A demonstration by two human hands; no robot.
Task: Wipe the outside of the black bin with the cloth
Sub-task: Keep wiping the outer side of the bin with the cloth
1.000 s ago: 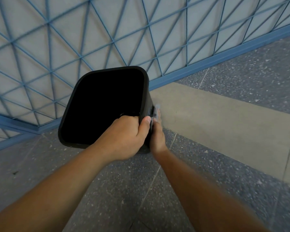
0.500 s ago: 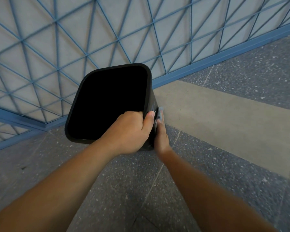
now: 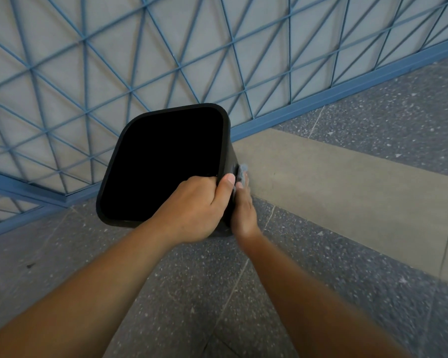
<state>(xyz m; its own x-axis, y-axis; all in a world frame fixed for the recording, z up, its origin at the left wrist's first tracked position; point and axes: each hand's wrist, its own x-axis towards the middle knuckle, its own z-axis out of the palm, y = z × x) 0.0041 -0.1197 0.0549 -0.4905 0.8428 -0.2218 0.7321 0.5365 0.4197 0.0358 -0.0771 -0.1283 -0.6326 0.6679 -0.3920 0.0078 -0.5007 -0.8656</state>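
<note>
The left hand (image 3: 194, 210) is gripping the near right corner of the black bin (image 3: 166, 164), fingers curled over the rim into the opening and thumb lying along the outside edge. The bin is being held tilted, its open mouth facing up toward the camera, in front of a blue lattice fence (image 3: 140, 60) and above the speckled grey floor (image 3: 192, 293). The right hand (image 3: 243, 210) is pressing against the bin's outer right wall, just beside the left thumb, with a small grey cloth (image 3: 241, 171) showing at its fingertips, lying against the wall. Whether those fingers are curling round the cloth or lying flat on it is too blurred to tell. A tan floor strip (image 3: 334, 184) is running off to the right.
</note>
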